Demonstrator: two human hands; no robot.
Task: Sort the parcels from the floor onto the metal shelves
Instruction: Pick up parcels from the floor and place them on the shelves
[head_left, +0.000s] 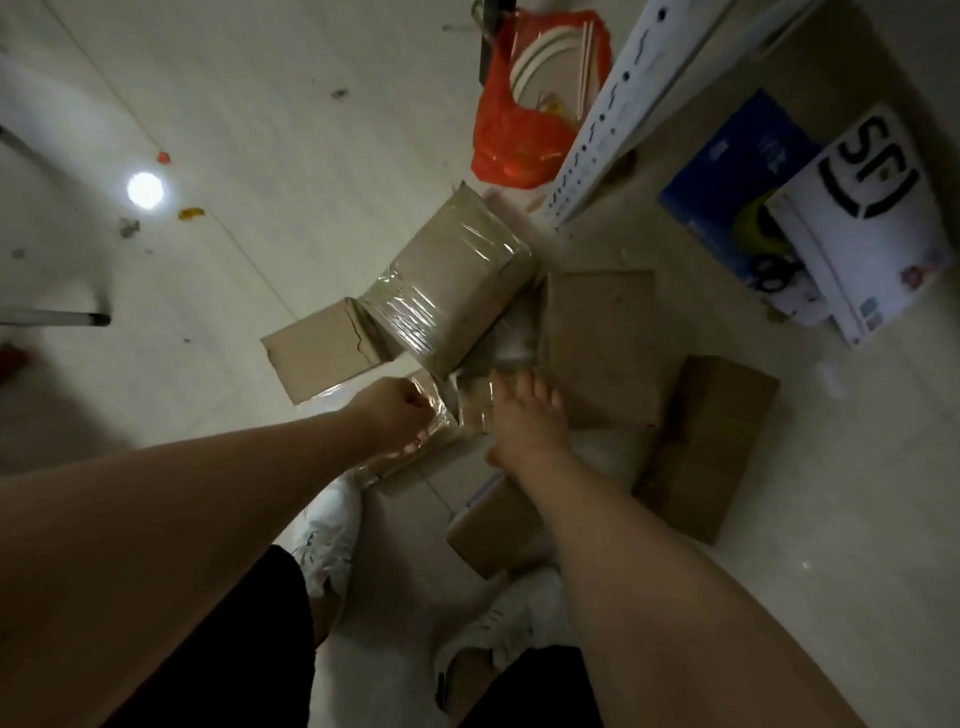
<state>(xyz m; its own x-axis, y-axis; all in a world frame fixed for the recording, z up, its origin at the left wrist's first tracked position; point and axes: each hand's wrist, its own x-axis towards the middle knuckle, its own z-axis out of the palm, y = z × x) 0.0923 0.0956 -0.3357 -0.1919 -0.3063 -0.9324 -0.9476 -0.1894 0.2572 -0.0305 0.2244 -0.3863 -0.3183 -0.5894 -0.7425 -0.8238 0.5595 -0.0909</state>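
Brown cardboard parcels lie in a loose heap on the pale tiled floor (260, 156), just beside the white metal shelf upright (613, 104). None of the heap has reached the shelving yet.

The hands are apart, one at each side of a small taped parcel (470, 402) at the near edge of the heap. The left hand (400, 415) has its fingers curled over the parcel's taped left edge and grips it. The right hand (524, 421) lies on the right side with fingers straight, pressing rather than gripping. Judged from this, the flat hand steadies the load while the other takes purchase for a lift.

A larger taped parcel (457, 291) lies tilted over its neighbours just beyond and may slide when the lower one is drawn out. A flat parcel (602, 338) and a plain box (711, 447) lie to the right, and another box (493, 525) lies under the right forearm.

Beyond the upright lie a blue carton (737, 171) and a white printed parcel (857, 223), seemingly already stowed low. A red plastic bag (519, 130) lies on the floor near the upright. White shoes (332, 535) stand close to the heap.
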